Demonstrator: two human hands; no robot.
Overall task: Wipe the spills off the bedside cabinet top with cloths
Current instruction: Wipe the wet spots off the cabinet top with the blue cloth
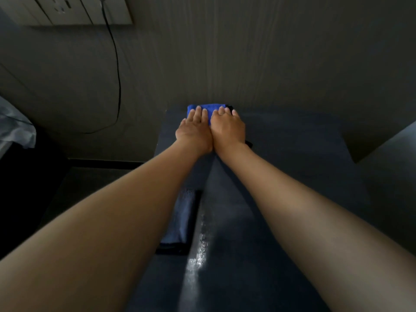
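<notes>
A bright blue cloth [210, 109] lies at the far edge of the dark cabinet top [292, 154], against the wall. My left hand [194, 129] and my right hand [227, 127] press flat on it side by side, fingers stretched toward the wall. Most of the cloth is hidden under the hands. A second, darker folded cloth [182, 218] lies near the left edge of the top, between my forearms. A wet glossy streak [198, 255] runs down the middle of the top close to me.
A black cable [117, 70] hangs down the grey wall from a socket panel [65, 10] at upper left. Pale bedding [13, 127] shows at the left edge. A grey surface [391, 158] borders the cabinet on the right.
</notes>
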